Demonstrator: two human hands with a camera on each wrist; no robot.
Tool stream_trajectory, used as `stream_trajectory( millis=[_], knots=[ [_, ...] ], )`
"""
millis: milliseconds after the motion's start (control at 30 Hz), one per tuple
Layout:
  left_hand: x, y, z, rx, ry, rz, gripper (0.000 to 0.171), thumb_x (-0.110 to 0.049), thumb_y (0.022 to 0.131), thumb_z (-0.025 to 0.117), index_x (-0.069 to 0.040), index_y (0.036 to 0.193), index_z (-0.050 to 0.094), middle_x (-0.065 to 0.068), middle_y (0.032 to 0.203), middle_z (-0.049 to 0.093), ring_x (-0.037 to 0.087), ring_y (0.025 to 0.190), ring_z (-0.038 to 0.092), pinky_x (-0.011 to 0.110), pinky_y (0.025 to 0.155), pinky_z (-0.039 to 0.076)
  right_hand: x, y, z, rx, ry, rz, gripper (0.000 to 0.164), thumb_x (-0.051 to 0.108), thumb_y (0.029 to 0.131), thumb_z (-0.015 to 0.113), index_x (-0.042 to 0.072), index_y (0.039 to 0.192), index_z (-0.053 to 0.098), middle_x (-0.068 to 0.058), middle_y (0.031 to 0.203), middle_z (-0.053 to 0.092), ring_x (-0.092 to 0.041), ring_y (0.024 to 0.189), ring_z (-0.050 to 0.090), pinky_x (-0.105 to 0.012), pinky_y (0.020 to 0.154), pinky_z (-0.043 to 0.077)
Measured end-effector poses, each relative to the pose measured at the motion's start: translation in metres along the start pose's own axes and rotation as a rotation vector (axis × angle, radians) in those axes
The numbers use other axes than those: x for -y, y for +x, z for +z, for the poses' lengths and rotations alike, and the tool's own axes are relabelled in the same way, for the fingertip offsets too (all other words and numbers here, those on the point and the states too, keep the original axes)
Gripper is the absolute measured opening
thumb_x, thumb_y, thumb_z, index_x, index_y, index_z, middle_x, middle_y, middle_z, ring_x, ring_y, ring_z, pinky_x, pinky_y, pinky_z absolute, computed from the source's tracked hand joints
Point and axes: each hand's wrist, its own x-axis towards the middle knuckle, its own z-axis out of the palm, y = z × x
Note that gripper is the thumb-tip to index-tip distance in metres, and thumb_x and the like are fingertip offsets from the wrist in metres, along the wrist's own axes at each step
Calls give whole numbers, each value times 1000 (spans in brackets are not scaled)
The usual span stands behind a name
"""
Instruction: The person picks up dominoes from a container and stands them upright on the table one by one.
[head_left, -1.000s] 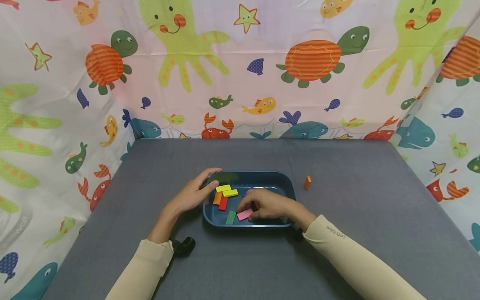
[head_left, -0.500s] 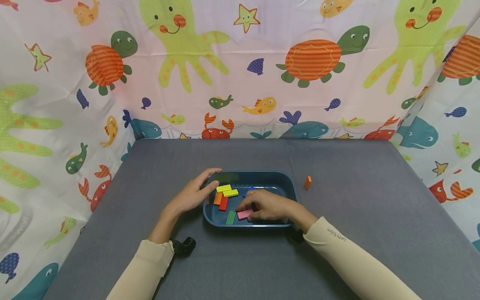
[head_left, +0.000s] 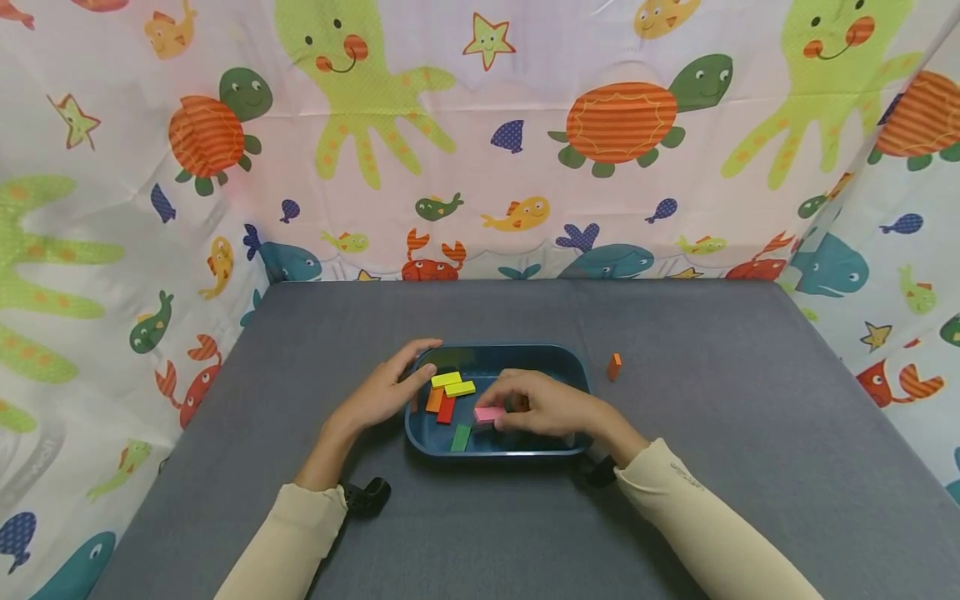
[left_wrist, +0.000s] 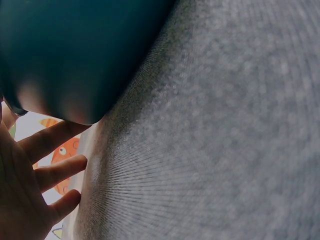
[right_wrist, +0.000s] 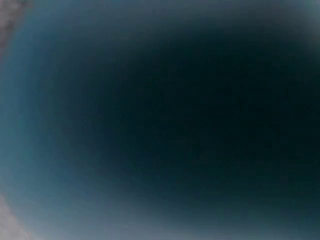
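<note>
A dark blue tray [head_left: 491, 454] stands on the table with small coloured blocks in it. Over its floor my right hand [head_left: 551, 406] pinches a pink block [head_left: 489, 413] between thumb and fingers. At the tray's left end rests my left hand [head_left: 382, 392], thumb at the rim. The left wrist view shows the fingers [left_wrist: 60, 172] of that hand spread and fairly straight beside the tray's wall [left_wrist: 75, 55]. Left in the tray lie two yellow blocks [head_left: 460, 389], an orange block [head_left: 434, 400] and a red block [head_left: 446, 409]. A green block [head_left: 461, 438] lies nearer the front.
An orange block [head_left: 614, 367] stands upright on the grey tabletop [head_left: 480, 533], right of the tray. A curtain [head_left: 465, 125] printed with sea animals hangs behind and at both sides. The tray's dark, blurred surface [right_wrist: 200, 125] fills the right wrist view.
My right hand has raised the pink block slightly and moved it away from the tray's front side. The blue block seen before is now hidden behind that hand. My left hand stays put.
</note>
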Motion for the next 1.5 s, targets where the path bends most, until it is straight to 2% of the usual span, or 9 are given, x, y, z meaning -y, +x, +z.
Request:
stream_trajectory(
  millis=[233,433,567,700,800,933,1000,1233,1500],
  knots=[
    [-1,1,1,-2,-1,-15,51,-33,107,51,-29,156,36,16,104,58,28,72,63,38,70,54,7,-16,-21,-114,60,-8,30,23,97,71,22,127,68,1,103,62,-14,68,55,-25,61,47],
    [-1,1,2,-6,12,-14,50,-33,107,51,-30,155,36,15,103,58,27,71,63,39,70,54,3,-36,-44,-281,115,-3,29,15,95,73,18,123,70,-3,97,63,-19,70,55,-24,60,45],
    [-1,1,2,-2,10,-14,50,-33,107,51,-30,155,36,15,103,58,27,71,63,39,70,54,-3,-51,-60,-391,144,10,31,11,94,73,16,124,69,-6,96,65,-22,73,57,-26,61,48],
    [-1,1,1,-4,6,-13,50,-33,108,51,-29,156,36,15,103,58,28,71,63,39,70,53,-8,-67,-73,-464,175,46,31,12,95,72,14,126,67,-7,94,65,-22,74,60,-30,55,52],
    [0,1,1,3,8,-7,50,-34,108,50,-29,155,36,15,103,57,27,70,62,38,69,53,-12,-79,-81,-522,183,69,32,11,96,71,11,127,65,-6,96,65,-21,77,62,-31,56,53],
    [1,1,2,12,5,-4,50,-37,107,50,-30,155,36,16,102,58,25,71,62,38,69,52,-23,-94,-88,-614,192,95,31,10,95,71,10,126,65,-1,100,66,-17,84,63,-26,69,53],
    [1,1,2,14,4,-7,50,-37,107,51,-31,155,36,16,102,58,26,71,62,38,70,52,-30,-101,-90,-651,212,98,30,8,95,71,8,125,65,2,100,66,-15,85,62,-25,70,53],
    [-1,1,3,7,3,-15,48,-35,108,50,-32,154,37,16,101,58,27,70,62,38,70,52,-52,-121,-93,-691,242,134,30,7,96,69,7,126,65,6,101,67,-13,84,62,-24,69,53],
    [0,1,1,6,6,-7,49,-33,108,49,-30,155,36,17,102,59,26,69,63,39,70,52,-75,-130,-91,-623,245,244,26,12,98,68,10,123,66,10,100,68,-19,82,61,-31,60,49]
  ],
)
